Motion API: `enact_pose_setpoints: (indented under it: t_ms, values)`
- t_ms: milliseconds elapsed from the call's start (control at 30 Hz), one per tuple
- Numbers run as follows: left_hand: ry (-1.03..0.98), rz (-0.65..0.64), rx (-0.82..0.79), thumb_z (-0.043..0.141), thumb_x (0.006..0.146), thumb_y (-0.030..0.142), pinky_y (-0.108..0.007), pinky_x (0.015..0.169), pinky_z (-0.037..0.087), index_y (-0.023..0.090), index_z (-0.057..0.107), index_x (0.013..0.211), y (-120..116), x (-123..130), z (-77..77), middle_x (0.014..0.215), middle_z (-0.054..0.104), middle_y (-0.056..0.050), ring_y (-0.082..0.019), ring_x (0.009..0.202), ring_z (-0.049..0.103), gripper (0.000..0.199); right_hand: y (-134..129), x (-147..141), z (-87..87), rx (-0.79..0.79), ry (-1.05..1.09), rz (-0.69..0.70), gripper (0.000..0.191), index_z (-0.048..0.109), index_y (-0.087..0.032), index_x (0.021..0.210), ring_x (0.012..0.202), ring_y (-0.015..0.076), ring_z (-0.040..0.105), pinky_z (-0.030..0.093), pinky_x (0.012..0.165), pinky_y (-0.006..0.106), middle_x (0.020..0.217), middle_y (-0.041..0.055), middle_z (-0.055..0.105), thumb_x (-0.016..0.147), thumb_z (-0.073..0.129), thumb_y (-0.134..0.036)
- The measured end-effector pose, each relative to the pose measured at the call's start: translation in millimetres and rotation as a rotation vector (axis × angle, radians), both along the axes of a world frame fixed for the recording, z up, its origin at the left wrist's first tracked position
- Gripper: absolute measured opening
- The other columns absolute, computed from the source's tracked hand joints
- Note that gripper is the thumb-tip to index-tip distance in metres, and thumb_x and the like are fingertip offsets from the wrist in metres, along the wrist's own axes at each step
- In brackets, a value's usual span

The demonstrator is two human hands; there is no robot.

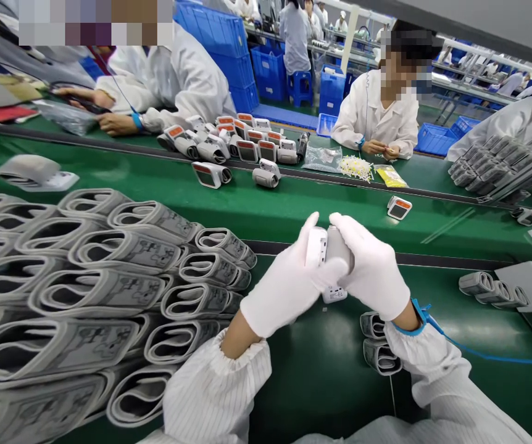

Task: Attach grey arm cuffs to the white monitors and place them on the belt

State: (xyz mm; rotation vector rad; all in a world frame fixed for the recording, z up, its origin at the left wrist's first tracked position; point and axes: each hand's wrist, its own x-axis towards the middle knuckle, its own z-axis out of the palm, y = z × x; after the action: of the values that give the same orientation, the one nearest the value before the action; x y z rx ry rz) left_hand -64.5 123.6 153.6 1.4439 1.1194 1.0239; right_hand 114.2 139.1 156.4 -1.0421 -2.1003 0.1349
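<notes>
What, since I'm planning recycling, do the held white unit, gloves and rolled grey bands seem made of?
White unit: probably hard plastic, smooth; crisp moulded openings show.
Gloves: likely knit fabric, matte; soft, close-fitting.
Grey bands: apparently cloth or coated fabric, matte, printed; curling folded layers.

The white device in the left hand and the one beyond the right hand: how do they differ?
The held device is in the left hand; the farther device rests untouched. The held device shows small openings; the farther device shows a dark screen and orange strip. Both casings look white.
</notes>
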Motion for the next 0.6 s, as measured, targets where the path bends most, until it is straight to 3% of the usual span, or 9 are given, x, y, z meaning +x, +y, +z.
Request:
enact_pose_setpoints:
  t_ms: [67, 133, 267, 333, 467, 600]
  values:
    - [0.111, -0.031, 0.055, 0.083, 0.076, 0.042, -0.039, 0.100, 0.055, 0.025, 0.014, 0.167, -1, 2, 3.4, 0.147, 0.060, -0.013, -0.032, 0.125, 0.064, 0.115, -1, 3, 3.7, -0.073, 0.019, -0.037, 0.079, 0.048, -0.021, 0.153, 0.136, 0.0338, 0.060, 0.055, 0.113, 0.043, 0.150, 0.0106, 0.057, 0.079, 0.077, -0.031]
    - [0.217, -0.021, 0.112, 0.079, 0.079, 0.036, -0.041, 0.107, 0.052, 0.024, 0.012, 0.167, -1, 6, 3.8, 0.155, 0.054, -0.013, -0.031, 0.134, 0.058, 0.111, -1, 8, 9.7, -0.147, 0.021, -0.070, 0.087, 0.047, -0.017, 0.153, 0.136, 0.0356, 0.059, 0.054, 0.113, 0.044, 0.149, 0.0136, 0.058, 0.074, 0.080, -0.033]
    - [0.380, 0.030, 0.284, 0.061, 0.091, 0.025, -0.043, 0.112, 0.050, 0.018, 0.030, 0.163, 3, 14, -4.1, 0.148, 0.062, -0.013, -0.029, 0.131, 0.062, 0.079, -2, 17, 22.9, -0.208, 0.004, -0.117, 0.087, 0.044, -0.018, 0.155, 0.135, 0.0326, 0.061, 0.054, 0.112, 0.042, 0.148, 0.0127, 0.059, 0.074, 0.077, -0.025]
    - [0.417, 0.078, 0.375, 0.058, 0.091, 0.022, -0.041, 0.111, 0.051, 0.017, 0.036, 0.160, 4, 18, -8.9, 0.146, 0.063, -0.012, -0.028, 0.129, 0.064, 0.073, -2, 20, 27.5, -0.217, 0.000, -0.116, 0.085, 0.044, -0.020, 0.155, 0.133, 0.0314, 0.061, 0.053, 0.111, 0.041, 0.147, 0.0117, 0.060, 0.075, 0.074, -0.023]
    - [0.417, 0.245, 0.488, 0.062, 0.083, 0.015, -0.034, 0.106, 0.055, 0.023, 0.044, 0.156, 4, 22, -15.8, 0.144, 0.065, -0.008, -0.027, 0.124, 0.067, 0.075, -4, 22, 32.4, -0.293, 0.005, -0.044, 0.091, 0.044, -0.017, 0.155, 0.125, 0.0310, 0.066, 0.056, 0.107, 0.040, 0.143, 0.0131, 0.062, 0.072, 0.081, -0.028]
    - [0.269, 0.392, 0.555, 0.073, 0.077, 0.022, -0.035, 0.101, 0.057, 0.027, 0.056, 0.141, 5, 18, -22.6, 0.135, 0.070, -0.006, -0.028, 0.117, 0.071, 0.067, -6, 24, 33.6, -0.441, 0.089, 0.103, 0.103, 0.043, -0.017, 0.157, 0.111, 0.0280, 0.071, 0.060, 0.094, 0.035, 0.132, 0.0101, 0.069, 0.069, 0.089, -0.046]
